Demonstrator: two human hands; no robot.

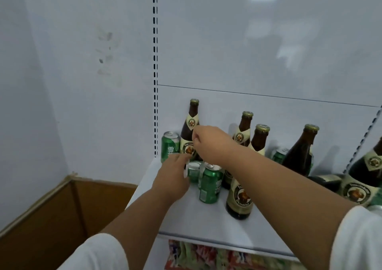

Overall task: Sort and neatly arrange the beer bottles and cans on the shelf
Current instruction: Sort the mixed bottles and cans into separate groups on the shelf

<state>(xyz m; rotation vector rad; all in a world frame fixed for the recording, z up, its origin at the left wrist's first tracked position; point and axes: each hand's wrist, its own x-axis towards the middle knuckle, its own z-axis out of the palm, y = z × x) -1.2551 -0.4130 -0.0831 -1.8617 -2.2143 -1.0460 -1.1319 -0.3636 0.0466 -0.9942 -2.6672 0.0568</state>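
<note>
**Both hands reach in among bottles and cans at the shelf's back left corner**

The right hand point(208, 143) stretches across to the tall brown bottle point(191, 133) standing upright against the back panel, its fingertips pinched at the bottle's shoulder just above the round label. Whether the fingers truly clasp the glass or only touch it cannot be told, since the hand covers that part.

The left hand point(175, 176) sits lower and nearer, its fingers curled around a green can point(194, 171) that stands in front of the tall bottle; the hand hides the can's left side.

Just right of that can, touching or nearly touching it, stands a second green can point(209, 185). A third green can point(170, 143) stands in the far corner, just left of the tall bottle.

Under the right forearm, a front bottle point(239, 197) stands upright on the white shelf point(196, 222), near the second can. Behind the forearm rise two more bottles point(245, 129) point(259, 138), close together. Further right stands another brown bottle point(299, 156), with a green can point(279, 155) partly hidden behind it. At the right edge a large bottle point(365, 178) leans into view.

Both arms show white sleeves point(99, 253).
</note>
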